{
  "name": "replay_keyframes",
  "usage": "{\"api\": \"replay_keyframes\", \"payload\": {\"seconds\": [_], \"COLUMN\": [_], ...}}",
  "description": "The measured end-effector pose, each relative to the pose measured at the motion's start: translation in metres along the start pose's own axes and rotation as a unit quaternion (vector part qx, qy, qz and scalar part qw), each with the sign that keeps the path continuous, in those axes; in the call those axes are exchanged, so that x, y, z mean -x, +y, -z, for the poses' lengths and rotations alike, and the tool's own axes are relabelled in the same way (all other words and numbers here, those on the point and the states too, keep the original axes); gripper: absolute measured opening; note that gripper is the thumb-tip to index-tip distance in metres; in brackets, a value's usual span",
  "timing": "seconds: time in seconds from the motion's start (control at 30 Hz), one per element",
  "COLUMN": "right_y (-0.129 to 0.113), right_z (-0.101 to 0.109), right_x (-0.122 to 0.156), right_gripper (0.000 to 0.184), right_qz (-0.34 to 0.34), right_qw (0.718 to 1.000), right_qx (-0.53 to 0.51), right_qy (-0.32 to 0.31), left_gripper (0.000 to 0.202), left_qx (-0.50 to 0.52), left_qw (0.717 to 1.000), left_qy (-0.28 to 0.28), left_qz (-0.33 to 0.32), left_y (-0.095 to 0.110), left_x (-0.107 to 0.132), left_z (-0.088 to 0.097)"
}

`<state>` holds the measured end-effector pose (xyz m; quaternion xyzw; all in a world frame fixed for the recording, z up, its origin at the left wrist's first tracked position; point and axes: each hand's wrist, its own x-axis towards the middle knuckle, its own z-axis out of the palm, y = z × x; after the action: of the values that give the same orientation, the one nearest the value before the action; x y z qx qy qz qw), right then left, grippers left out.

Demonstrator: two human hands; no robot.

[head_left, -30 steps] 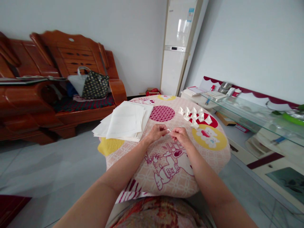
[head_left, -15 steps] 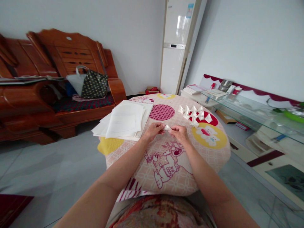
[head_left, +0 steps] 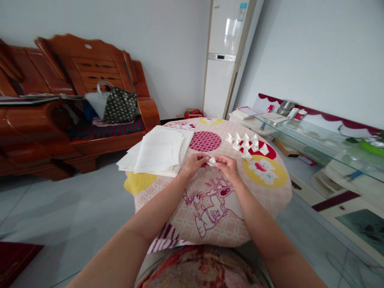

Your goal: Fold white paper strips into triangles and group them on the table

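A small white folded paper piece (head_left: 211, 161) is held between my two hands, above the middle of the round table. My left hand (head_left: 196, 164) pinches its left side with thumb and fingers. On its right side, my right hand (head_left: 227, 165) grips it the same way. The fingertips partly hide the paper, so its exact shape is unclear. Beyond my right hand stand several white folded paper pieces (head_left: 246, 143) with pointed tops, grouped close together. To the left of my left hand lies a loose stack of white paper sheets (head_left: 157, 152).
A patterned cloth (head_left: 219, 224) covers the round table. At the right runs a glass-topped cabinet (head_left: 318, 140) with papers and containers on it. A wooden sofa (head_left: 96, 64) with a dark patterned bag (head_left: 120, 105) stands at the left. Behind is a tall white air conditioner (head_left: 222, 80).
Both hands stay in almost the same place, still holding the folded paper. The paper sits slightly differently between the fingertips, and the view has shifted a little.
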<state>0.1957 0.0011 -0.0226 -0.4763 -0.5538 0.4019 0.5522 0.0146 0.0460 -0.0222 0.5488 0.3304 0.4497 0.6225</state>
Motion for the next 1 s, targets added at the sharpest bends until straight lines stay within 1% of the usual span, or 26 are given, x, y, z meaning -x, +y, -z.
{"api": "replay_keyframes", "payload": {"seconds": [0.1,0.17,0.23,0.33,0.4,0.47,0.57,0.7,0.8,1.0], "right_y": [0.0002,0.0006,0.0014,0.0034,0.0043,0.0044,0.0030,0.0004,-0.0014,-0.0049], "right_z": [-0.0005,-0.0008,-0.0005,0.0012,0.0027,0.0040,0.0050,0.0036,0.0012,-0.0008], "right_x": [-0.0010,-0.0016,-0.0019,-0.0023,-0.0026,-0.0028,-0.0024,-0.0008,0.0001,0.0004], "right_gripper": [0.037,0.029,0.026,0.023,0.022,0.023,0.024,0.022,0.019,0.019], "right_qz": [0.004,0.009,0.011,0.013,0.011,0.011,0.029,0.065,0.085,0.116], "right_qw": [1.000,1.000,1.000,0.998,0.998,0.998,0.996,0.990,0.983,0.975], "right_qx": [-0.002,0.008,0.024,0.050,0.059,0.061,0.078,0.128,0.159,0.191], "right_qy": [0.009,0.011,0.016,0.020,0.022,0.022,0.017,0.008,-0.007,-0.020], "left_gripper": [0.036,0.033,0.032,0.035,0.037,0.037,0.032,0.021,0.014,0.010], "left_qx": [0.004,0.002,-0.001,-0.008,-0.030,-0.063,-0.116,-0.184,-0.207,-0.242], "left_qw": [1.000,1.000,1.000,0.999,0.997,0.995,0.989,0.978,0.973,0.962], "left_qy": [0.002,0.003,-0.002,-0.031,-0.053,-0.059,-0.054,-0.051,-0.038,-0.023], "left_qz": [-0.008,-0.014,-0.017,-0.028,-0.039,-0.052,-0.072,-0.083,-0.092,-0.121], "left_y": [-0.0013,-0.0023,-0.0030,-0.0030,-0.0023,-0.0017,-0.0017,-0.0030,-0.0035,-0.0027], "left_x": [0.0000,-0.0003,-0.0006,-0.0004,0.0000,0.0008,0.0023,0.0038,0.0041,0.0040], "left_z": [-0.0029,-0.0042,-0.0045,-0.0039,-0.0036,-0.0037,-0.0050,-0.0078,-0.0090,-0.0085]}}
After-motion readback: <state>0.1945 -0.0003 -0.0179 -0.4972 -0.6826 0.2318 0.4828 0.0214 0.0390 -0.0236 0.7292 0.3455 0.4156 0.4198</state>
